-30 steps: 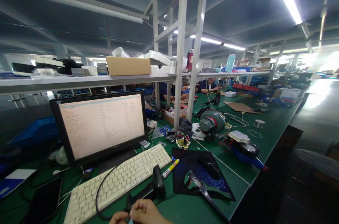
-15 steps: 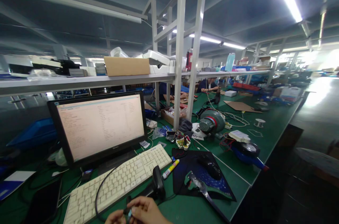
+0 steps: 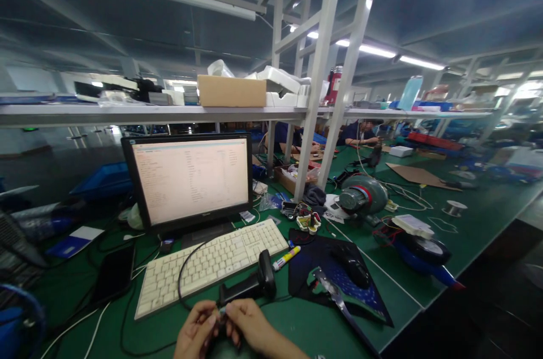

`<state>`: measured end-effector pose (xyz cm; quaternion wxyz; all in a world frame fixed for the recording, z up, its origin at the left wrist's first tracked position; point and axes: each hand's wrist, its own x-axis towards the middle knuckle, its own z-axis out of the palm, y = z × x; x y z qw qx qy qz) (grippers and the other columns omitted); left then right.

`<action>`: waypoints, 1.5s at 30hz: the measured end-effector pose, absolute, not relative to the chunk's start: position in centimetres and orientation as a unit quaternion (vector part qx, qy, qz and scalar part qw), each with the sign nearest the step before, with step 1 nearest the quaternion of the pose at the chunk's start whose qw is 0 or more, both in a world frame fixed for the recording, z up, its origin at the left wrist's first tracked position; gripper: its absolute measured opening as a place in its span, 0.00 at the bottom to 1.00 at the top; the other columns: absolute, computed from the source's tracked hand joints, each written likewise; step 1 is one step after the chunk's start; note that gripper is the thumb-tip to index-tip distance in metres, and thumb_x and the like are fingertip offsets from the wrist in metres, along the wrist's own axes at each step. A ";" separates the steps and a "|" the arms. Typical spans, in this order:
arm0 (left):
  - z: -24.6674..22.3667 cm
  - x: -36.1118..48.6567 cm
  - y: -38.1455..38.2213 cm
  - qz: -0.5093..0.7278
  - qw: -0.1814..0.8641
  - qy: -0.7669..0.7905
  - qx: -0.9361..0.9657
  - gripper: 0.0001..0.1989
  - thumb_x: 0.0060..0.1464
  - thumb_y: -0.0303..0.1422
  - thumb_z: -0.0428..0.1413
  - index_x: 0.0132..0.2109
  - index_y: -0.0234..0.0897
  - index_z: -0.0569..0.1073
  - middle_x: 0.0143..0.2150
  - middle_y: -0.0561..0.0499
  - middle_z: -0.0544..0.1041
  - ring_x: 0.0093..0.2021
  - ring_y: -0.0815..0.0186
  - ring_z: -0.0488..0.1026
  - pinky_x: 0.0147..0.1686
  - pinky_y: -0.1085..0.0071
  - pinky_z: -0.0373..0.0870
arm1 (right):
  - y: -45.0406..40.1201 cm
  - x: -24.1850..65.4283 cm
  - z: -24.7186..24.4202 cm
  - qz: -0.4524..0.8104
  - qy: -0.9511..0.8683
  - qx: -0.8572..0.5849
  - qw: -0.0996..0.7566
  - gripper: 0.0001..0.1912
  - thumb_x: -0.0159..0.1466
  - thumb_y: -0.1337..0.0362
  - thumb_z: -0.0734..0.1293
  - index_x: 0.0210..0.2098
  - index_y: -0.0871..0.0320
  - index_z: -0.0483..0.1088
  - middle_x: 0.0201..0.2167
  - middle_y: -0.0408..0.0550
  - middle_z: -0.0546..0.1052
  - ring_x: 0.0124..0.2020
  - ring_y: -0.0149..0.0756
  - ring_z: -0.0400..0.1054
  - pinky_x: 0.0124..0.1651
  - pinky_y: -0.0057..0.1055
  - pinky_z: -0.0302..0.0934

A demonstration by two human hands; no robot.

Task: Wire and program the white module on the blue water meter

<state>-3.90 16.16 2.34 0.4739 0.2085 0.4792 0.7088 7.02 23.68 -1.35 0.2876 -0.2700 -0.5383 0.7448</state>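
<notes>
My left hand (image 3: 195, 329) and my right hand (image 3: 251, 326) meet at the bottom middle, fingertips closed in a pinch. Between them is a small pale-blue piece (image 3: 222, 311), mostly covered by the fingers; its kind is too small to make out. Something dark shows just below the fingers. Right behind the hands lies a black barcode scanner (image 3: 248, 285), its cable looping over the white keyboard (image 3: 212, 268). To the right, a yellow marker pen (image 3: 287, 258) lies beside the dark mouse pad (image 3: 305, 251).
A monitor (image 3: 193, 184) stands behind the keyboard, a black phone (image 3: 113, 274) to the left. On the right are a black mouse (image 3: 350, 265), a long dark tool-like part (image 3: 335, 294), a grey motor blower (image 3: 365, 195) and a solder spool (image 3: 455, 208). Co-workers sit beyond the shelf posts.
The view has swung left, so the bench appears shifted right. My hands have come further into view, still together with the small piece between the fingers.
</notes>
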 end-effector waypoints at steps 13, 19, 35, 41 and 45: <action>2.7 -4.1 15.6 0.699 0.495 0.418 0.302 0.13 0.41 0.34 0.64 0.36 0.36 0.73 0.29 0.50 0.77 0.42 0.61 0.74 0.46 0.67 0.65 | 22.7 7.8 0.9 0.798 -0.470 -0.298 0.232 0.31 0.49 0.35 0.64 0.16 0.58 0.58 0.06 0.32 0.55 0.06 0.17 0.37 0.09 0.20 0.34; 2.3 -4.1 15.9 0.708 0.512 0.399 0.279 0.20 0.40 0.30 0.65 0.42 0.36 0.71 0.43 0.42 0.78 0.44 0.60 0.75 0.45 0.66 0.68 | 22.7 7.7 1.2 0.764 -0.509 -0.303 0.257 0.33 0.54 0.33 0.57 0.21 0.59 0.62 0.08 0.34 0.56 0.07 0.20 0.39 0.11 0.22 0.37; 2.9 -3.8 15.5 0.696 0.574 0.349 0.252 0.19 0.48 0.34 0.57 0.48 0.34 0.71 0.50 0.38 0.75 0.55 0.53 0.67 0.57 0.57 0.55 | 22.6 8.8 1.5 0.488 -0.696 -0.299 0.434 0.07 0.53 0.64 0.70 0.31 0.57 0.70 0.29 0.45 0.69 0.26 0.33 0.60 0.28 0.29 0.54; 2.8 -3.9 15.5 0.710 0.583 0.318 0.233 0.16 0.51 0.33 0.53 0.48 0.33 0.71 0.49 0.40 0.76 0.53 0.55 0.69 0.56 0.59 0.56 | 22.9 8.5 1.2 0.579 -0.632 -0.333 0.394 0.20 0.53 0.47 0.69 0.31 0.59 0.70 0.25 0.45 0.69 0.23 0.32 0.61 0.26 0.28 0.56; 2.8 -3.9 15.5 0.709 0.578 0.332 0.231 0.16 0.49 0.34 0.57 0.46 0.34 0.72 0.47 0.41 0.77 0.49 0.57 0.71 0.53 0.60 0.58 | 22.9 7.9 0.8 0.696 -0.560 -0.331 0.304 0.32 0.50 0.34 0.62 0.27 0.61 0.66 0.16 0.41 0.64 0.14 0.27 0.55 0.15 0.23 0.48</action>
